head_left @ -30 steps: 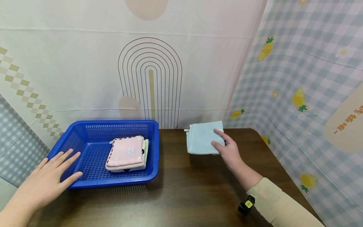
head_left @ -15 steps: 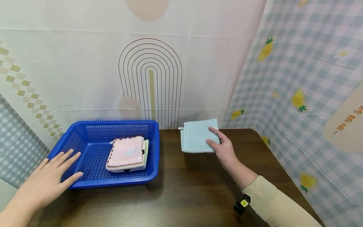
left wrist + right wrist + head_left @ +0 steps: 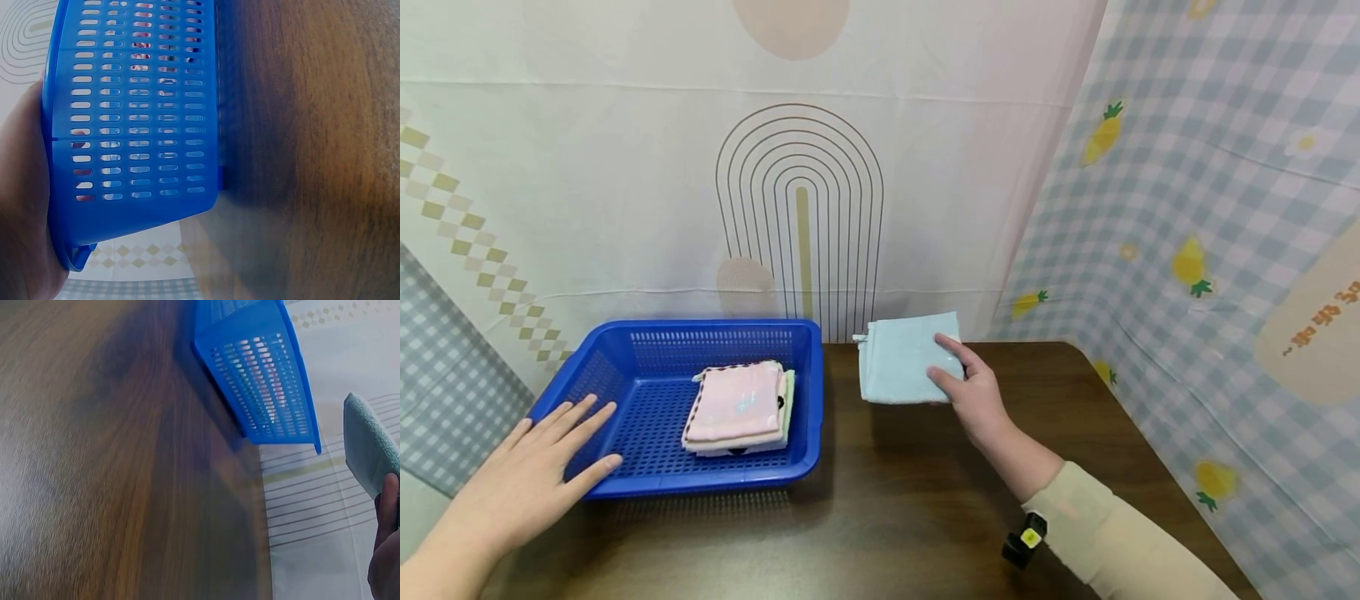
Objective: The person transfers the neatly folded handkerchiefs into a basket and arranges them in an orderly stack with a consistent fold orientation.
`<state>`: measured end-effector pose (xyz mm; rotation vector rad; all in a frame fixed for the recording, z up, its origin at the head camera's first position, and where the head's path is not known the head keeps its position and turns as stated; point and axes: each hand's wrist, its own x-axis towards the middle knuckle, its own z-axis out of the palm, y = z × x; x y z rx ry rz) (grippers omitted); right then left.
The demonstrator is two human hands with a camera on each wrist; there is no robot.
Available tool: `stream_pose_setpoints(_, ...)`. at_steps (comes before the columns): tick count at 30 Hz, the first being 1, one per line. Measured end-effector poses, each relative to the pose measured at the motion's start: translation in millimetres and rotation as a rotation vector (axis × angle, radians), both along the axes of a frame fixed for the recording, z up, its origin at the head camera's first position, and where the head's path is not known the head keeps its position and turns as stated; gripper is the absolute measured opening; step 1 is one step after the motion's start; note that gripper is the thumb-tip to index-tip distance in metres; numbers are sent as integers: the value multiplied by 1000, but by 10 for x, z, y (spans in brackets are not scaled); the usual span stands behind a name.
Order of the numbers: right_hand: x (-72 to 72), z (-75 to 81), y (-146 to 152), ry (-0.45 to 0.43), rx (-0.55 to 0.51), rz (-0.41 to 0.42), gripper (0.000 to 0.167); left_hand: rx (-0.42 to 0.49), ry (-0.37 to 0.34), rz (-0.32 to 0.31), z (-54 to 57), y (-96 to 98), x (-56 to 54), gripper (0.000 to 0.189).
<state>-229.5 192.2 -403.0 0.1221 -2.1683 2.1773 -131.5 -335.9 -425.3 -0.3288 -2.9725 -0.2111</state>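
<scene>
My right hand [image 3: 976, 390] pinches the right edge of a folded light-blue towel [image 3: 904, 360], thumb and a finger on top. The right wrist view shows this towel [image 3: 369, 447] held off the table. A blue plastic basket [image 3: 700, 482] stands on the left with a stack of folded towels inside, a pink towel [image 3: 737, 402] uppermost. Across the basket's front left corner lies my left hand [image 3: 535, 467], its fingers straight and spread over the rim. In the left wrist view the hand [image 3: 25, 187] touches the rim of the basket [image 3: 125, 215].
The dark wooden table [image 3: 880, 517] runs under the basket and the right arm. A white patterned cloth [image 3: 955, 183] hangs along the back edge, and a checked cloth [image 3: 1150, 200] hangs along the right side. A black wrist device [image 3: 1025, 540] hangs below the right sleeve.
My right hand has carried the light-blue towel leftward, closer to the basket. The left hand has stayed on the rim, and the basket has not moved.
</scene>
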Motion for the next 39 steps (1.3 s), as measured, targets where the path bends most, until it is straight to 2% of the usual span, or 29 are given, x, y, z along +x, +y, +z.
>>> stream_pose_setpoints(8, 1, -2, -159, 9, -52, 7, 51, 2, 16, -5, -5, 1, 8, 80)
stream_pose_setpoints(23, 26, -5, -537, 29, -83, 15, 51, 7, 32, -17, 0, -2, 13, 78)
stream_pose_setpoints(34, 28, -47, -818, 21, -127, 37, 51, 4, -5, -1, 3, 2, 7, 80)
stream_pose_setpoints(39, 41, -37, -951, 22, -143, 44, 51, 4, 13, -4, 4, 0, 5, 80)
